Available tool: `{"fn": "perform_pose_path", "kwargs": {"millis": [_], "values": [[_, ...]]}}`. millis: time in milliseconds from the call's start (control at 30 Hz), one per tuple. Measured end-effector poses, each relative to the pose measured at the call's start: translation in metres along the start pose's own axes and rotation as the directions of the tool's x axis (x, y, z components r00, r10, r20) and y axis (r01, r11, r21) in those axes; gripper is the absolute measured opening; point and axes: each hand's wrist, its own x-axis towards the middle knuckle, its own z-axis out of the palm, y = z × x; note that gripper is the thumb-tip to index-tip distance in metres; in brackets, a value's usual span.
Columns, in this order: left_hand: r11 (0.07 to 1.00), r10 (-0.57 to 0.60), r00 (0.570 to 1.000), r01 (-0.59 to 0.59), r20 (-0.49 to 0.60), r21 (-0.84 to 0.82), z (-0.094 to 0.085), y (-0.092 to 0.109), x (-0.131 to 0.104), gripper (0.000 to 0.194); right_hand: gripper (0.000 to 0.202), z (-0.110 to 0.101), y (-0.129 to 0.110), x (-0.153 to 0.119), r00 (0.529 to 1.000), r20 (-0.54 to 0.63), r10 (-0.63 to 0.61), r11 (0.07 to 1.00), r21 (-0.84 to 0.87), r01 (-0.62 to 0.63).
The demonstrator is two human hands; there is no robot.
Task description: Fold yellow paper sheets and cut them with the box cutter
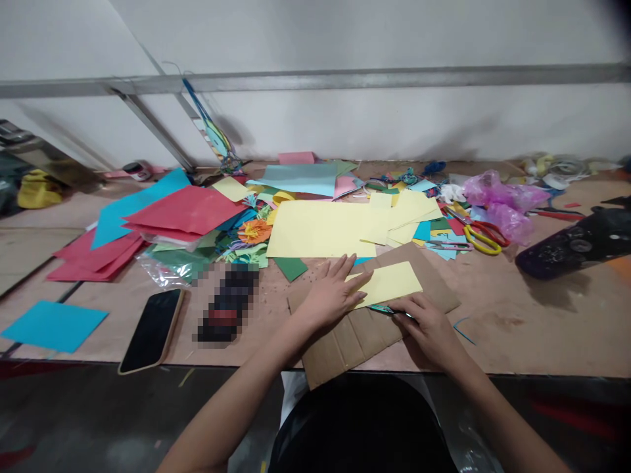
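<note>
My left hand [333, 289] lies with its fingers spread flat on the left end of a small pale yellow paper sheet [392, 284]. The sheet rests on a piece of brown corrugated cardboard [355, 345], which lies tilted and overhangs the table's front edge. My right hand [422, 326] is closed around a slim teal-handled tool [383, 309] at the sheet's near edge. Its tip points left, toward my left hand; whether it is a knife or snips I cannot tell. Just beyond lies a larger pale yellow sheet [320, 230].
A phone [152, 330], a blue sheet [55, 326] and red sheets [185, 209] lie to the left. Coloured scraps fill the back. Yellow-and-red-handled scissors [480, 238], a pink plastic bag [513, 200] and a dark bottle [574, 243] are at the right.
</note>
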Motion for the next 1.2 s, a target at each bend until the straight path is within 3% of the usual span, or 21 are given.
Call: {"fn": "perform_pose_path", "kwargs": {"millis": [200, 567, 867, 1200], "values": [[0.997, -0.053, 0.998, 0.054, -0.025, 0.053, 0.009, -0.006, -0.011, 0.052, 0.022, 0.000, 0.002, -0.001, 1.000, 0.007, -0.015, 1.000, -0.013, 0.015], [0.994, -0.092, 0.995, 0.093, -0.030, 0.056, 0.008, 0.011, -0.003, 0.053, 0.024, 0.012, -0.015, 0.001, 0.999, 0.013, -0.051, 0.999, 0.009, 0.051], [0.997, -0.028, 1.000, 0.028, 0.003, 0.065, 0.001, -0.011, -0.021, 0.054, 0.021, 0.013, -0.011, 0.001, 0.998, 0.014, -0.058, 0.998, -0.001, 0.058], [0.993, -0.051, 0.998, 0.054, -0.028, 0.104, 0.006, -0.006, -0.023, 0.054, 0.020, 0.023, -0.024, 0.003, 0.997, 0.024, -0.071, 0.997, 0.012, 0.071]]}}
